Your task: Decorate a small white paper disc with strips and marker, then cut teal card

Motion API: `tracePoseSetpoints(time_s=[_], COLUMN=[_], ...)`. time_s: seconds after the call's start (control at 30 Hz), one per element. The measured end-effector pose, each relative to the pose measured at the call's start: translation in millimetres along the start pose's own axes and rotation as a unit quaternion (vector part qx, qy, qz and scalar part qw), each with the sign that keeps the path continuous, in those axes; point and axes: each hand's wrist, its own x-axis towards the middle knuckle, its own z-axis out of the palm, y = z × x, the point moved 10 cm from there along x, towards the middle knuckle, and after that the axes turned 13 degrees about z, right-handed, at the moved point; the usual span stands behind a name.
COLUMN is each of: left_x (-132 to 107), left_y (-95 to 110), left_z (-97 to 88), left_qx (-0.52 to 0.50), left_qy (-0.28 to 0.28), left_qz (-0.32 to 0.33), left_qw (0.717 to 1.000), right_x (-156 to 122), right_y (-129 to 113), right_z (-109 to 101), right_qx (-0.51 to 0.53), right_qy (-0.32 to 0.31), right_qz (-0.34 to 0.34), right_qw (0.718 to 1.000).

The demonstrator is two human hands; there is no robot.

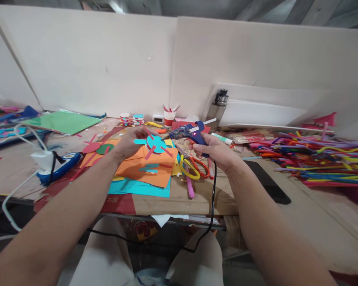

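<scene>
Blue glue gun (194, 134), aimed left, crosswise

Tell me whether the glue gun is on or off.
On, it appears: a small red light glows on the glue gun in the right hand. Whether its tip is hot, I cannot tell.

White panels (92, 55) behind worktable (313, 222); grey beams (323, 14), possibly metal, above

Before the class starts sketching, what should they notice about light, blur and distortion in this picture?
Head view: soft light on the white boards, a small red glow on the glue gun; head view: pipe cleaners look smeared; head view: right forearm appears stretched toward the lower edge.
</scene>
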Motion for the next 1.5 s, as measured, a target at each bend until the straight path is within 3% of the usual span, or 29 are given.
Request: tracePoseSetpoints(time_s=[0.7,0.87,1.0,1.1,1.27,1.37,1.5], left_x=[-1.7,-0.7,-0.9,-2.0,-3.0,-2.3,-1.0], left_y=[-5.2,-4.2,-2.2,-2.6,-2.6,-2.1,-1.7], left_z=[-2.9,-5.0,-5.6,-6.4,-4.9,-5.8,-3.9], left_qx=[0.005,0.017,0.023,0.034,0.021,0.023,0.008], left_qy=[0.012,0.000,0.000,0.019,0.041,0.042,0.027], left_qz=[-0.022,0.002,0.011,-0.013,-0.036,-0.026,-0.012], left_qw=[1.000,1.000,1.000,0.999,0.998,0.999,1.000], right_x=[2.7,1.6,12.2,27.0,44.1,43.4,28.7], right_y=[6.0,4.5,13.4,30.0,56.4,53.4,28.8], right_z=[-4.9,-6.5,-20.4,-36.2,-40.3,-37.5,-36.6], right_qx=[-0.037,-0.067,-0.096,-0.121,-0.355,-0.427,-0.539], right_qy=[0.020,0.026,0.068,0.132,0.185,0.202,0.296], right_qz=[0.009,-0.002,-0.013,0.019,0.137,0.140,0.122], right_qw=[0.999,0.997,0.993,0.984,0.906,0.870,0.779])
